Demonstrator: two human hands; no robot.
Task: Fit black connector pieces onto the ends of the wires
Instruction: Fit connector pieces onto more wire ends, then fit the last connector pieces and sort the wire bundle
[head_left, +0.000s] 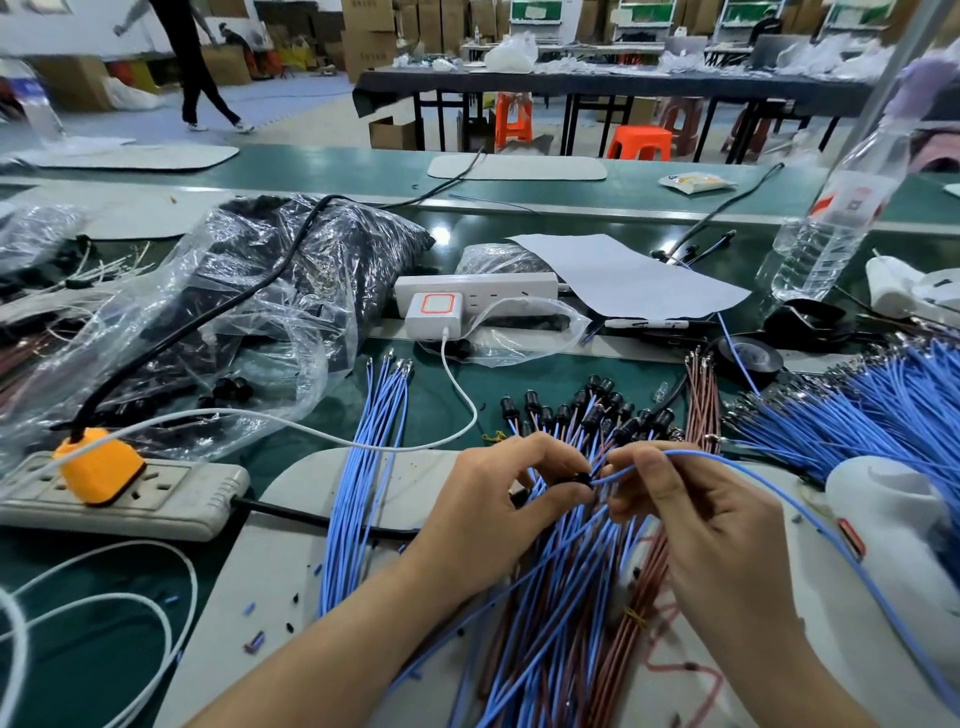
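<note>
A black connector (584, 479) is pinched in the left hand (498, 499); a blue wire (727, 462) is pinched in the right hand (691, 504). Insertion is in hand. The wire tip must next be pushed home, probably.

A person's left hand (493, 501) and right hand (698, 512) are bare, as are both forearms (332, 644), uncovered to the picture's bottom edge.

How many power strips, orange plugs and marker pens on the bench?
Power strips: 2, grey strip and white strip
Orange plug: 1
Marker pen: 1
Total: 4
</note>
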